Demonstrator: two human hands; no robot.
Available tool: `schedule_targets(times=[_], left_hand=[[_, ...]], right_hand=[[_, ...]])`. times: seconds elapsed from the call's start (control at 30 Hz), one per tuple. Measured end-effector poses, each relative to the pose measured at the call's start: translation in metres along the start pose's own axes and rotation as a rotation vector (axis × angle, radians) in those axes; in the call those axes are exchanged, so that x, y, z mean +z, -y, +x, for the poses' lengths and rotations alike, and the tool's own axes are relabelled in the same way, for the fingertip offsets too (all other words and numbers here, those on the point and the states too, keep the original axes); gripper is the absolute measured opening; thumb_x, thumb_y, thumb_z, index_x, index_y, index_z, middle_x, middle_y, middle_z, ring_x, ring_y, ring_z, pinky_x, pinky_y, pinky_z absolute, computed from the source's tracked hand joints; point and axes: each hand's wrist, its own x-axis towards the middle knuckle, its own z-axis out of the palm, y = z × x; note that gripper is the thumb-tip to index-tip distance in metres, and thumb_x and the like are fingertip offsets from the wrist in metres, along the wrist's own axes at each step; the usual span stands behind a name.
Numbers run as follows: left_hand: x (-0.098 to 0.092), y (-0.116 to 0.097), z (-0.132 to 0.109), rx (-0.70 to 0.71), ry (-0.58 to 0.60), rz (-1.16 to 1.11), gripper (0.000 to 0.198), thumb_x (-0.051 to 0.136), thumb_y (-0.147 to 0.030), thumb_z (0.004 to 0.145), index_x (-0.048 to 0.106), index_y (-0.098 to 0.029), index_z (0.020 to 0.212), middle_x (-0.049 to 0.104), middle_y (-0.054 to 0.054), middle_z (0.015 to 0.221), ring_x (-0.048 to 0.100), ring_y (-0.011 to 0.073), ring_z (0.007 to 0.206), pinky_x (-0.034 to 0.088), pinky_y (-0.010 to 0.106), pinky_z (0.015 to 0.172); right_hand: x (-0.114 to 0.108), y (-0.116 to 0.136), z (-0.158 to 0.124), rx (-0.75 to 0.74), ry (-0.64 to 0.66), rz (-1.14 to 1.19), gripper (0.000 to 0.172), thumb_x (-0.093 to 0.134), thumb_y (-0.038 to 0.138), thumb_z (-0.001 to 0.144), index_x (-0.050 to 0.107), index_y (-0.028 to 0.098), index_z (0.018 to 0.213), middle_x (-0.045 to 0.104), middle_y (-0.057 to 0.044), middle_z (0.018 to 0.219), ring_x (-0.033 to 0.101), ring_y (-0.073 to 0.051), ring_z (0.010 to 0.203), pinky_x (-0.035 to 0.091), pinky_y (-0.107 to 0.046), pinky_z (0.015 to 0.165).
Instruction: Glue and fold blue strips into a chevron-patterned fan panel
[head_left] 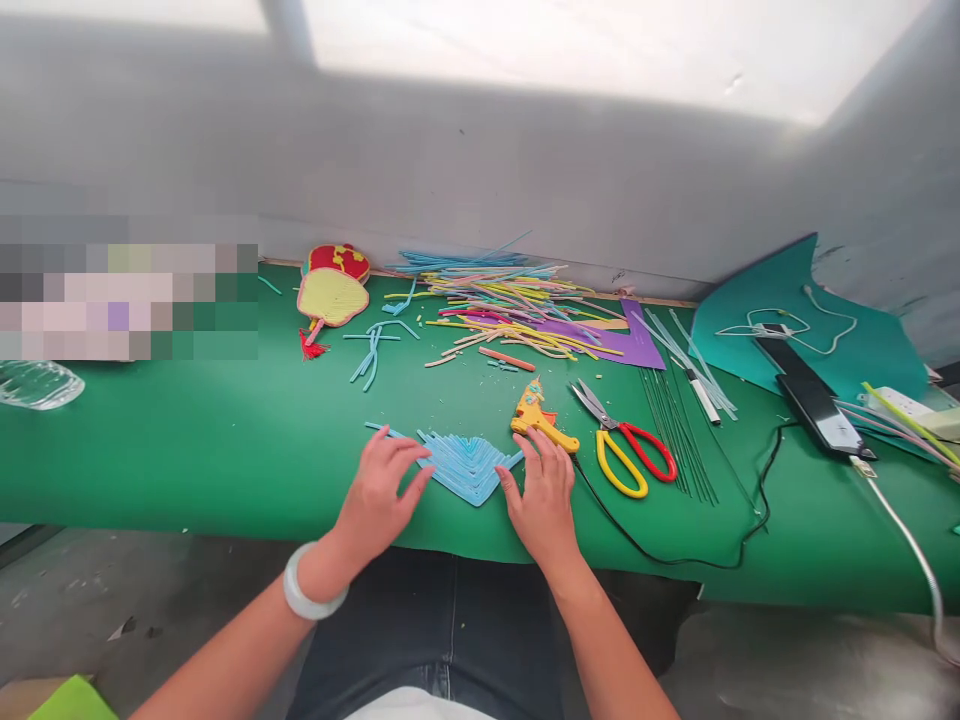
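Note:
A light blue V-shaped piece made of glued straws (466, 465) lies near the front edge of the green table (187, 450). My left hand (380, 495) rests at its left side, fingers spread and touching its edge. On its right side sits my right hand (544, 500), fingers stretched flat beside it. Neither hand grips anything. A yellow hot glue gun (538, 418) lies just beyond my right hand's fingertips.
Scissors with one yellow and one red handle (624, 448) lie right of the glue gun, its black cord (720, 550) looping along the front. Several coloured straws (510, 305) are piled at the back. A yellow fan (331, 297), a phone (814, 405) and teal sheet (862, 350) lie farther off.

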Motion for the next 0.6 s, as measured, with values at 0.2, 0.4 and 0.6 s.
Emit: schedule_targets(times=[0.2, 0.4, 0.6], left_hand=[[0.001, 0.078, 0.111, -0.205, 0.118, 0.207, 0.015, 0.054, -0.030, 0.096, 0.064, -0.019, 0.101, 0.067, 0.008, 0.108, 0.059, 0.0244, 0.111, 0.042, 0.042, 0.104], [0.051, 0.165, 0.216, -0.446, 0.223, 0.383, 0.029, 0.065, -0.028, 0.091, 0.064, -0.015, 0.118, 0.063, 0.014, 0.124, 0.056, 0.0303, 0.122, 0.043, 0.050, 0.105], [0.090, 0.208, 0.257, -0.669, 0.248, 0.468, 0.039, 0.062, -0.038, 0.095, 0.058, -0.017, 0.128, 0.061, 0.010, 0.128, 0.063, 0.0236, 0.108, 0.056, 0.045, 0.090]], right_hand=[[0.002, 0.007, -0.007, -0.009, 0.020, -0.093, 0.056, 0.044, 0.048, 0.102, 0.041, 0.015, 0.147, 0.053, -0.019, 0.145, 0.044, -0.031, 0.139, 0.024, -0.057, 0.119], [0.003, 0.006, -0.007, 0.004, -0.020, -0.077, 0.053, 0.048, 0.046, 0.101, 0.044, 0.015, 0.144, 0.057, -0.018, 0.139, 0.048, -0.030, 0.135, 0.030, -0.056, 0.117], [0.004, 0.004, -0.006, 0.012, -0.009, -0.035, 0.054, 0.045, 0.048, 0.102, 0.041, 0.018, 0.147, 0.058, -0.017, 0.139, 0.049, -0.030, 0.134, 0.031, -0.056, 0.116]])
